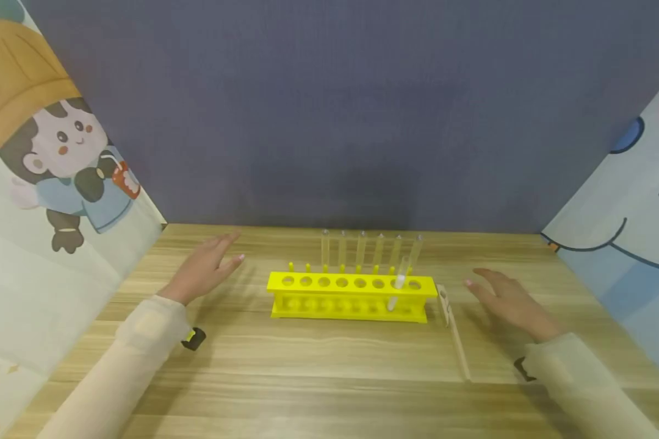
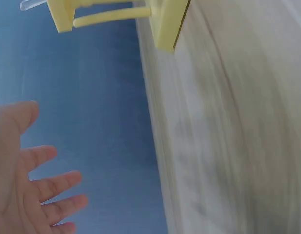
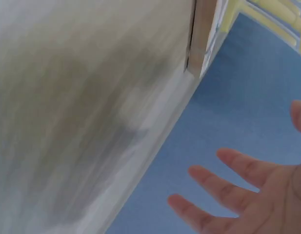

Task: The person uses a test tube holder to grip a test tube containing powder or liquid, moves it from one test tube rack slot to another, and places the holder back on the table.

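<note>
The yellow rack (image 1: 351, 290) stands between the hands (image 1: 202, 271) (image 1: 512, 301) — long axis left-to-right

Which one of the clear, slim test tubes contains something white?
The tilted clear test tube in the second hole from the right of the long yellow plastic rack; the other six tubes, in the row behind, show no white contents.

The left wrist view's edges cut off the yellow rack (image 2: 168, 24) and left hand (image 2: 13, 180).
</note>
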Demonstrator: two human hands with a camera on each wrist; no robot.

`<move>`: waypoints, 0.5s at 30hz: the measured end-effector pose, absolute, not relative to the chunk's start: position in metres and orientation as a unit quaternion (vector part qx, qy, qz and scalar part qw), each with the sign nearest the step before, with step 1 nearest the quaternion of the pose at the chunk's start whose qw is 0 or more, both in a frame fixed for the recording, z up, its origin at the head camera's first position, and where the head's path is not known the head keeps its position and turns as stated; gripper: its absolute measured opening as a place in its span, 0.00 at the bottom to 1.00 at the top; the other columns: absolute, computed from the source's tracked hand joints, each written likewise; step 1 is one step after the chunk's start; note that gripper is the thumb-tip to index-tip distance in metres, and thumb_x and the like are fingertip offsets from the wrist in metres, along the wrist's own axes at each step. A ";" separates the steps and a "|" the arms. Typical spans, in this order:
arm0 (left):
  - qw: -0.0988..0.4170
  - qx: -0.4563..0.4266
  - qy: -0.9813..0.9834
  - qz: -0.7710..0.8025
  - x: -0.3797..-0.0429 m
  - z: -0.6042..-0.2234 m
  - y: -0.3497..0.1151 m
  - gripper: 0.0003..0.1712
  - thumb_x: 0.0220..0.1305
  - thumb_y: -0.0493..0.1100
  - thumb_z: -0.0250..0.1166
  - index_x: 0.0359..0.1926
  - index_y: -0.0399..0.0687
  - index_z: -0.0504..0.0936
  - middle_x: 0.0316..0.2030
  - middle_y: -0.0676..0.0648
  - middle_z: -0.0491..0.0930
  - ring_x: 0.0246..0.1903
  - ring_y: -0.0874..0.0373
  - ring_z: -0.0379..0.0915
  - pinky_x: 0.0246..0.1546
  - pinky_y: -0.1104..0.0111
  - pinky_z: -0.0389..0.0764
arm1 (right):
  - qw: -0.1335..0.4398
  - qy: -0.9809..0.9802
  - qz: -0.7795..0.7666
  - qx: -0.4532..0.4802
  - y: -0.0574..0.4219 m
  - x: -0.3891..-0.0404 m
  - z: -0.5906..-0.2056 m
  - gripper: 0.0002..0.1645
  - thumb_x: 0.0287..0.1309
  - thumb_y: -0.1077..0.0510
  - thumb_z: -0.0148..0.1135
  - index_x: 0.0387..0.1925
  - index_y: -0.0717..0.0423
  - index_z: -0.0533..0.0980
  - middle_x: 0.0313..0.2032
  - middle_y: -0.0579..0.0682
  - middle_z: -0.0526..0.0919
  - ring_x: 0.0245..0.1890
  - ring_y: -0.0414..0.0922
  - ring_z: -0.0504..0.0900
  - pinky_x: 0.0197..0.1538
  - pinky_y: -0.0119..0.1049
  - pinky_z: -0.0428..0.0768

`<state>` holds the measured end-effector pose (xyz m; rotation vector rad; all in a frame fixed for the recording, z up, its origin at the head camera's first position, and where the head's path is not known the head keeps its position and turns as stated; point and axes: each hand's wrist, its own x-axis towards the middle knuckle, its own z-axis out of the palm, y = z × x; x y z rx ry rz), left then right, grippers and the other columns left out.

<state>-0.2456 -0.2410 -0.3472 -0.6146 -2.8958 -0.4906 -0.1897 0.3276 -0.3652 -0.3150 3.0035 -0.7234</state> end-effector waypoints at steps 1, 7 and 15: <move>0.064 -0.208 -0.960 -0.178 -0.244 -0.348 -0.240 0.37 0.71 0.57 0.48 0.71 0.41 0.53 0.68 0.32 0.57 0.66 0.33 0.52 0.66 0.40 0.52 | 0.025 0.965 -0.241 -0.100 0.325 -0.187 -0.366 0.41 0.70 0.40 0.39 0.66 0.73 0.56 0.63 0.77 0.58 0.60 0.75 0.56 0.58 0.71 0.57; 0.044 -0.232 -0.943 -0.234 -0.236 -0.355 -0.235 0.35 0.72 0.55 0.48 0.70 0.38 0.56 0.68 0.35 0.59 0.67 0.37 0.54 0.66 0.44 0.56 | 0.048 0.961 -0.256 -0.092 0.312 -0.173 -0.375 0.42 0.70 0.40 0.40 0.65 0.73 0.56 0.63 0.77 0.58 0.61 0.75 0.57 0.58 0.71 0.57; 0.000 -0.245 -0.929 -0.276 -0.223 -0.364 -0.226 0.33 0.71 0.54 0.49 0.70 0.41 0.58 0.67 0.38 0.61 0.66 0.39 0.56 0.65 0.44 0.59 | 0.067 0.958 -0.264 -0.088 0.293 -0.155 -0.383 0.39 0.68 0.43 0.47 0.61 0.75 0.61 0.56 0.75 0.69 0.52 0.68 0.72 0.51 0.61 0.73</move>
